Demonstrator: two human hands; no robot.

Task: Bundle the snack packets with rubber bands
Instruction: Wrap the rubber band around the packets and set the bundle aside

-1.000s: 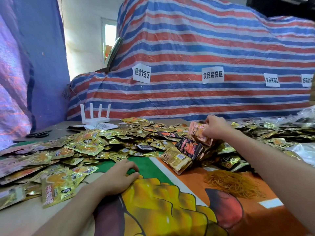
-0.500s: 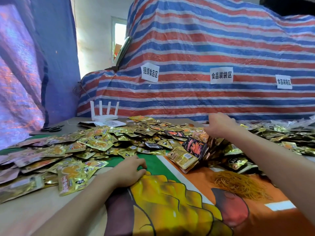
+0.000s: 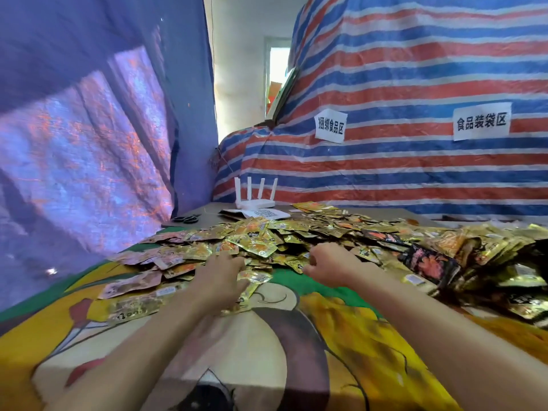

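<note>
item: snack packets, a loose heap of gold and black foil across the far half of the bench; none bundled that we can see.
left hand: blurred, fingers laid fairly flat on gold packets at the near edge.
right hand: fingers curled at the heap's edge; we cannot tell whether it pinches a packet.
rubber bands: out of view.
note: we judge it best to gather like packets and square their edges into one stack before banding.
</note>
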